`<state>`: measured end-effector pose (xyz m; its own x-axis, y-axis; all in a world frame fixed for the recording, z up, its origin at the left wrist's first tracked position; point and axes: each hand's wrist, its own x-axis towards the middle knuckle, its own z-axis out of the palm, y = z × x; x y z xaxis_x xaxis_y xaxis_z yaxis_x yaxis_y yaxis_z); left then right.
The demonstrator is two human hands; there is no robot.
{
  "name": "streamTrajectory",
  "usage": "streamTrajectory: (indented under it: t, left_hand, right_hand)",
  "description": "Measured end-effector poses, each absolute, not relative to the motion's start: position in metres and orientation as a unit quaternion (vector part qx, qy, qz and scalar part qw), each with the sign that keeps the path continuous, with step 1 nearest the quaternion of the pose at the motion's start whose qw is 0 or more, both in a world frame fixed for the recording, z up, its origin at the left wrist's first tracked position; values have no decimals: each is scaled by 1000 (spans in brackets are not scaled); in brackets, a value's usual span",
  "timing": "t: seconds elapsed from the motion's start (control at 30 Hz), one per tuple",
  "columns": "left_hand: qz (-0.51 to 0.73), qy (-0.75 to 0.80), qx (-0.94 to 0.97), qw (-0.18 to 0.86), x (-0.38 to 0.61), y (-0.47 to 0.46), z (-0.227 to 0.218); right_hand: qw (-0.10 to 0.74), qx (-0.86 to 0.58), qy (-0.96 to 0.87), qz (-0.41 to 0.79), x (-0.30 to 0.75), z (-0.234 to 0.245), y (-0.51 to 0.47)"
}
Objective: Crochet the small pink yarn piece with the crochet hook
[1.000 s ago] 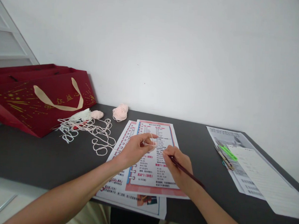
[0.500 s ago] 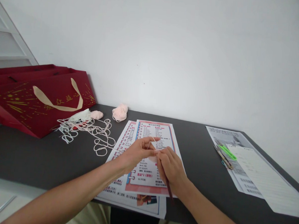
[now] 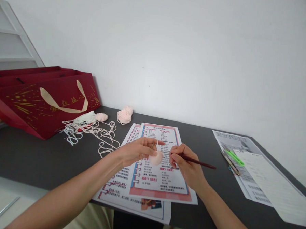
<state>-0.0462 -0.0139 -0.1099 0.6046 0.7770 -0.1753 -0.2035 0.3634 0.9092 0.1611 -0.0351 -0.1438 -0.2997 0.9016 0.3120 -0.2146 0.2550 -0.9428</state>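
My left hand (image 3: 137,150) pinches a small, pale pink, rounded crochet piece (image 3: 156,158) between thumb and fingers. A strand of light yarn (image 3: 157,142) passes over its stretched index finger. To the right, a short gap apart, my right hand (image 3: 185,162) is closed around a crochet hook (image 3: 200,161) with a dark reddish-brown handle that points right. The hook's tip is too small to make out. Both hands are above printed pattern sheets (image 3: 161,193) that overlap on the dark table (image 3: 70,165).
Loose white yarn (image 3: 108,136) lies tangled at the left, near a small pink ball (image 3: 101,117) and a larger pink yarn ball (image 3: 125,115). Behind stands a red gift bag (image 3: 46,98). Green-handled scissors (image 3: 235,157) rest on papers (image 3: 274,192) at the right.
My right hand has drawn away to the right from the left hand, and the hook handle has swung from pointing down to pointing right. The pink crochet piece now shows more fully.
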Motion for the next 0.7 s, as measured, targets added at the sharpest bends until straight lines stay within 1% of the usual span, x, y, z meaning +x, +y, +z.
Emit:
streamTrajectory:
  t: [0.1,0.23,0.37,0.57,0.7]
  left_hand:
    - [289,307,490,763,-48,-13,-108]
    - [266,296,492,774,-50,-13,-106]
    - [256,283,496,780,-51,-13,-106]
    - [241,288,490,787,-51,-13,-105]
    - [226,287,497,787,-52,-13,-105]
  right_hand:
    - [506,-284,-591,560,165,-141,-34]
    - [488,-276,-612,557,170,-137,-34]
    - [480,-258,-620,564,174,-135,-33]
    - [457,-274,-635,559,179,-132,-31]
    - [456,-253,-609,597,178,-128,-32]
